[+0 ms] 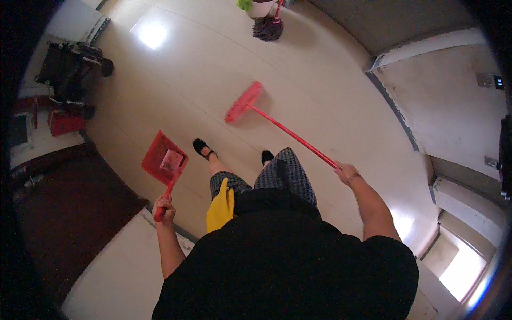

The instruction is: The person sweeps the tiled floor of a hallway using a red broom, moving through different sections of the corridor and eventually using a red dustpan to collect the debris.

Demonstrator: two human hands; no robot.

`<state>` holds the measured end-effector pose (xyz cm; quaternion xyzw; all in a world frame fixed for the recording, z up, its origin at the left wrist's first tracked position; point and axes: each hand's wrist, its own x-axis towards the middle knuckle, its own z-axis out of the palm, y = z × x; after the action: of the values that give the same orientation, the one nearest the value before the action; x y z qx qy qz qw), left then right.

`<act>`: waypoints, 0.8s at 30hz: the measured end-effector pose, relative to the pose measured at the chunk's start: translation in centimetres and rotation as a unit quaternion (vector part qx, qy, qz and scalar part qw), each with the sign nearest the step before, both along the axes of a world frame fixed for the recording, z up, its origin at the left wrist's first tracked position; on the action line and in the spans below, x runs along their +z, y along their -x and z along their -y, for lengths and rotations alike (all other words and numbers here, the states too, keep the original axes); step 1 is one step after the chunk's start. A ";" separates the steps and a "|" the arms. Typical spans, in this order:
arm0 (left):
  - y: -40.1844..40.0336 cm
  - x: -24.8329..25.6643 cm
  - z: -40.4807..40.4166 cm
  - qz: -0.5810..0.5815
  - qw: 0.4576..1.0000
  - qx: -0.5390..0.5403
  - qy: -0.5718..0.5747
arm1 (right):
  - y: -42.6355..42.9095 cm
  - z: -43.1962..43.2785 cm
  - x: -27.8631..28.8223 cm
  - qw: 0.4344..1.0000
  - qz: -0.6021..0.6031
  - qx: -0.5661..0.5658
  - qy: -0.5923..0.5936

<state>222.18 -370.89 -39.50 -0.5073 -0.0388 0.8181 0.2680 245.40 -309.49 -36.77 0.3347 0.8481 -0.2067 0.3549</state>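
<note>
My left hand point(165, 208) grips the handle of a red dustpan point(154, 160), whose pan tilts out to the left of my feet. A pale, dirty patch shows inside the pan; I cannot tell what it is. In my right hand point(346, 174) is the long red handle of a broom. The red broom head point(245, 102) is slightly blurred and lies ahead of my feet, at or just above the tiled floor point(188, 80). A yellow cloth point(221, 206) hangs at the left side of my waist.
A dark-bristled brush or mop with a red handle point(269, 29) stands beside a white plant pot point(261, 9) ahead. To the left are a black wheeled frame point(72, 72), a red box point(67, 122) and a dark brown door point(76, 208). A white wall point(432, 96) runs along the right.
</note>
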 end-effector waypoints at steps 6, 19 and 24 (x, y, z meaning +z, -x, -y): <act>-7.6 -9.3 7.3 -0.150 0.980 0.043 -0.122 | -17.1 1.9 8.2 0.992 0.095 -0.033 -0.080; -16.5 4.0 -13.2 0.042 0.980 0.042 -0.191 | -31.7 -9.3 13.7 0.980 -0.043 -0.119 -0.152; -22.2 6.9 -16.6 0.029 0.986 -0.007 -0.166 | -29.0 -16.4 3.6 0.974 -0.192 -0.004 -0.120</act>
<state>244.41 -354.26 -32.64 -0.4793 -0.1782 0.7835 0.3531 274.40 -293.05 -33.13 0.3326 0.9175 -0.1655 0.1422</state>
